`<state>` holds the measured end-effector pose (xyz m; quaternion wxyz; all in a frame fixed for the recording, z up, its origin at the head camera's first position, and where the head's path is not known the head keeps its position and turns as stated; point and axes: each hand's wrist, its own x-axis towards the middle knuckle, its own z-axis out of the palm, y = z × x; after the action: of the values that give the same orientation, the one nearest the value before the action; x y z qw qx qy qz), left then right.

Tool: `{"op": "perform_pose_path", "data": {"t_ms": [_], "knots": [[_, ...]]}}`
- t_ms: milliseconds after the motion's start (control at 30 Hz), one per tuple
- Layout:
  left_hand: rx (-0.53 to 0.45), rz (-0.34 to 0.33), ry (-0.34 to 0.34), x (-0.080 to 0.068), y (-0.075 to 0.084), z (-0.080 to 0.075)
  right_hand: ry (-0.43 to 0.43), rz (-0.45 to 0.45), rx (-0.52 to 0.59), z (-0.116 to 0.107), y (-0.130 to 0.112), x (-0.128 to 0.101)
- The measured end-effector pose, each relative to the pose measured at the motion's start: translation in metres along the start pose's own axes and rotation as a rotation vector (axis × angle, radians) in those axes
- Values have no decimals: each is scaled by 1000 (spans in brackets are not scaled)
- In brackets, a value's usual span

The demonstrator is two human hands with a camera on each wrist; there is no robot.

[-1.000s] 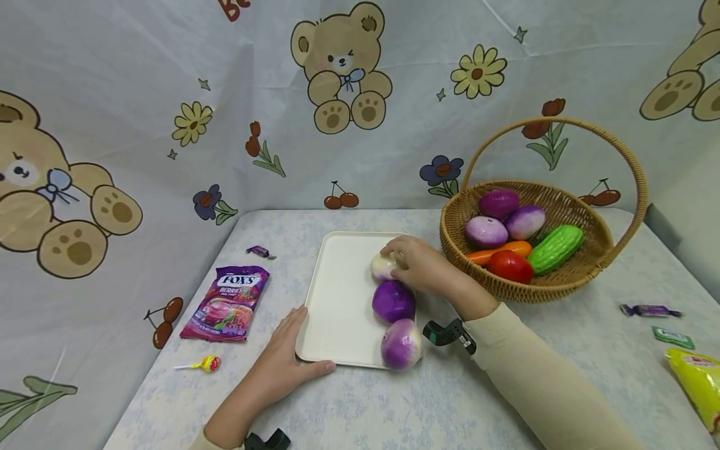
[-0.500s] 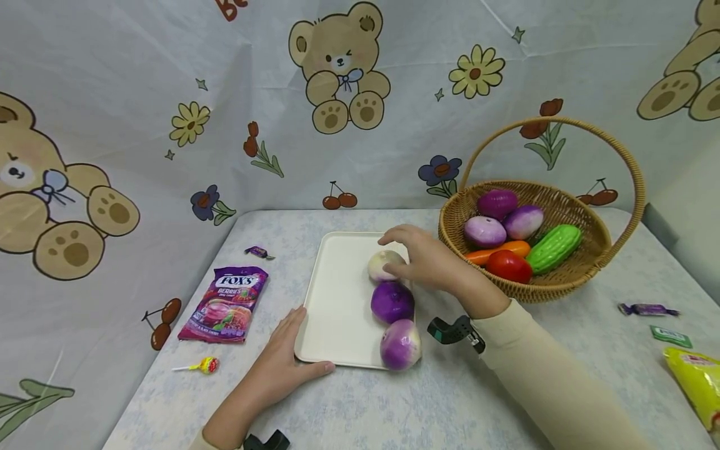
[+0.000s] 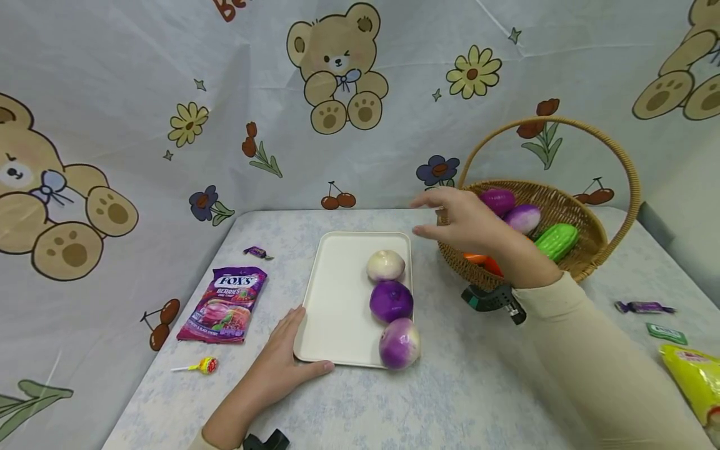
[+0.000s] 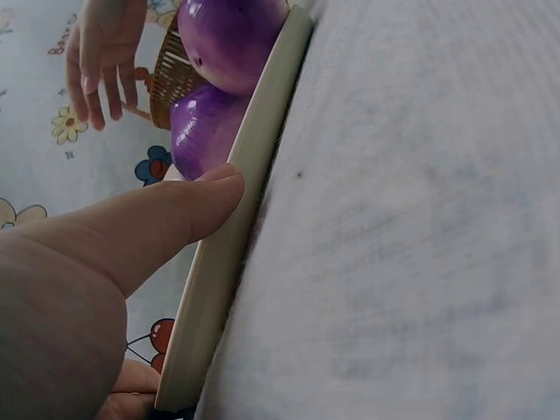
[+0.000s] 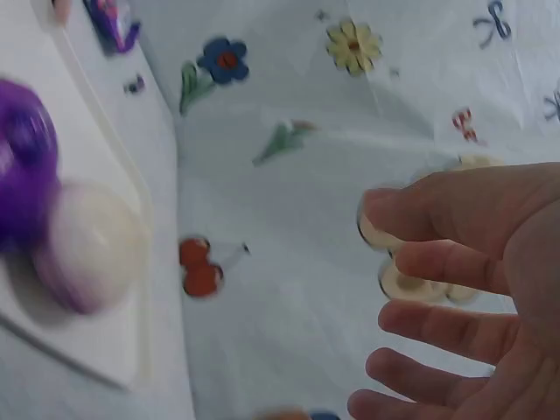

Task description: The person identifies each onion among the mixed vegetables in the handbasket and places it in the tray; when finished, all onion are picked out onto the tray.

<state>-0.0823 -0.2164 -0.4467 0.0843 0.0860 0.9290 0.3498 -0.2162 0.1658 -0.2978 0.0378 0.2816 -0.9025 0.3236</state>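
Observation:
A cream tray (image 3: 337, 294) lies on the table with three round toy vegetables in a row on its right side: a pale one (image 3: 385, 265), a purple one (image 3: 391, 300) and a purple-and-white one (image 3: 399, 343). My left hand (image 3: 284, 362) rests flat on the table with its thumb (image 4: 166, 223) against the tray's near left edge (image 4: 236, 262). My right hand (image 3: 458, 219) hovers empty with fingers spread in front of the wicker basket (image 3: 585, 250), above the table. The blurred right wrist view shows its straight fingers (image 5: 446, 262) holding nothing.
The basket holds purple onions (image 3: 497, 201), a green cucumber (image 3: 555, 241) and red and orange pieces. A purple sweets bag (image 3: 224, 303), a lollipop (image 3: 205, 364) and a wrapped sweet (image 3: 257, 252) lie left of the tray. More sweets (image 3: 644, 307) and a yellow packet (image 3: 694, 375) lie at right.
My right hand let go of the pale vegetable on the tray, lifted and moved right towards the basket. The left hand stayed put.

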Motion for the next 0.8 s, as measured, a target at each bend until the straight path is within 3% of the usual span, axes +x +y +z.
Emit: {"op": "perform_pose_path", "data": {"t_ms": [200,333,600,800], "knots": [[12,4,6,0,-1,1,-60,200,-15,-46,29,2],[12,12,7,0,-2,0,-109,265,1,-66,49,2],[1,10,0,0,-2,0,-110,344,-71,-81,83,3],[0,14,-3,0,-1,0,-99,386,-80,-83,93,-1]]}}
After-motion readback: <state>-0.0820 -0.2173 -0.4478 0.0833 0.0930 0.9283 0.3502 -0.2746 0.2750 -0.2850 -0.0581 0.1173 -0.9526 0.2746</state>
